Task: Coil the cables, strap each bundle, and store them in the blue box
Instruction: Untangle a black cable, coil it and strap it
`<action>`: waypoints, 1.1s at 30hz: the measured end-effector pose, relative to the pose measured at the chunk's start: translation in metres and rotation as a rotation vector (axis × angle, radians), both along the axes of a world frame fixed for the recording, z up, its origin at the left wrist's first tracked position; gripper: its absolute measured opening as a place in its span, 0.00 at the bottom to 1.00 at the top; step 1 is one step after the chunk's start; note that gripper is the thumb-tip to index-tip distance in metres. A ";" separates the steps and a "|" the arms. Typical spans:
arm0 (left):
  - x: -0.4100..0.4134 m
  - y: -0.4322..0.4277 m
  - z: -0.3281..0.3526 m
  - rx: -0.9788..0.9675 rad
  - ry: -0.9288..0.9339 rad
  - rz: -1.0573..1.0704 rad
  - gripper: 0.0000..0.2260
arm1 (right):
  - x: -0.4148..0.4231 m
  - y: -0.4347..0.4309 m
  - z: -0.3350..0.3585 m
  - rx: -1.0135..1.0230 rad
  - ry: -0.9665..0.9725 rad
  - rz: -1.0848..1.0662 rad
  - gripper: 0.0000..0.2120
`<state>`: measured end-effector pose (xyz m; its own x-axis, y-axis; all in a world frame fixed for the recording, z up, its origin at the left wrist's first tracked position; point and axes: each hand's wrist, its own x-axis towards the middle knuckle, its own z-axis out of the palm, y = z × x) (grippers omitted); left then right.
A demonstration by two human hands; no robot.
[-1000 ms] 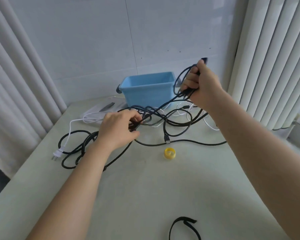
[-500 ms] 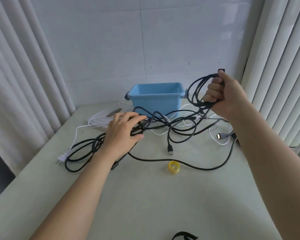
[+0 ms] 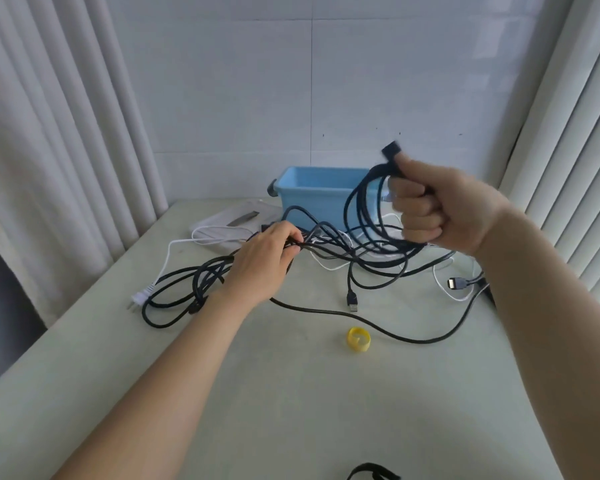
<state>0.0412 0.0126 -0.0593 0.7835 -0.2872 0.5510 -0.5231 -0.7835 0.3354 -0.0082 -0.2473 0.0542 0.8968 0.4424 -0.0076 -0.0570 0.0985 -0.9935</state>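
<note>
**Coil held up over the tangle**

On the table (image 3: 291, 403), the left hand (image 3: 262, 261) pinches a strand of the black cable tangle (image 3: 326, 239), which sprawls from left to right. Behind it, the blue box (image 3: 312, 197) sits lengthwise along the wall. The right hand (image 3: 440, 211) is fisted round the coil (image 3: 368, 220) and holds it off the table. Its loops hang with the long axis upright, and the plug end points up.

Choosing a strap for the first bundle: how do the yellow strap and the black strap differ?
The yellow strap is rolled into a tight coil; the black strap lies as an open loop. The yellow one sits midway across the table; the black one is at its near edge, partly out of frame. Neither is held.
</note>
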 end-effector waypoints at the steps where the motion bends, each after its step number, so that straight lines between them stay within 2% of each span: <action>1: 0.000 -0.001 0.001 -0.023 0.019 -0.001 0.05 | -0.003 0.005 -0.002 -0.123 -0.015 0.070 0.24; 3: 0.001 -0.001 0.003 -0.062 0.021 0.002 0.04 | -0.008 0.018 -0.006 -0.412 -0.073 0.207 0.22; 5: 0.003 0.000 0.006 -0.130 0.005 0.004 0.04 | -0.012 0.036 -0.012 -0.767 -0.171 0.254 0.22; 7: 0.003 0.002 0.010 -0.231 0.020 -0.003 0.06 | -0.012 0.054 -0.021 -1.150 -0.366 0.109 0.22; 8: 0.003 0.004 0.011 -0.283 0.039 -0.014 0.08 | -0.009 0.061 -0.026 -1.252 -0.456 -0.001 0.21; 9: 0.002 0.007 0.012 -0.324 0.053 -0.033 0.10 | -0.005 0.065 -0.032 -1.255 -0.495 -0.105 0.21; 10: 0.002 0.009 0.013 -0.343 0.051 -0.055 0.13 | 0.000 0.065 -0.037 -1.161 -0.462 -0.191 0.20; 14: 0.006 0.018 0.013 -0.276 -0.020 -0.107 0.28 | 0.011 0.044 -0.033 -0.518 -0.172 -0.228 0.16; 16: 0.002 0.021 0.008 -0.230 0.008 -0.046 0.31 | 0.011 0.033 -0.027 -0.296 -0.145 -0.252 0.18; 18: -0.001 0.023 0.001 -0.138 0.035 0.076 0.31 | 0.015 0.025 -0.021 -0.191 -0.152 -0.356 0.21; 21: 0.000 0.031 -0.010 0.029 0.066 0.216 0.29 | 0.030 0.018 -0.002 -0.187 -0.173 -0.474 0.21; 24: 0.008 0.041 -0.002 0.107 0.152 0.235 0.27 | 0.052 0.015 0.032 -0.219 -0.217 -0.525 0.20; 27: 0.021 0.051 0.014 0.187 0.205 0.242 0.23 | 0.068 0.020 0.071 -0.363 -0.286 -0.504 0.18; 30: 0.032 0.057 0.035 0.288 0.150 0.263 0.17 | 0.074 0.028 0.106 -0.555 -0.365 -0.536 0.16; 33: 0.037 0.063 0.061 0.309 0.224 0.274 0.21 | 0.074 0.025 0.128 -0.716 -0.459 -0.633 0.14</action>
<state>0.0781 0.0757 0.0018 0.9432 -0.1778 0.2808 -0.2248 -0.9635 0.1452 0.0654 -0.2221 0.1824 0.9452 -0.0799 0.3167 0.1956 -0.6381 -0.7447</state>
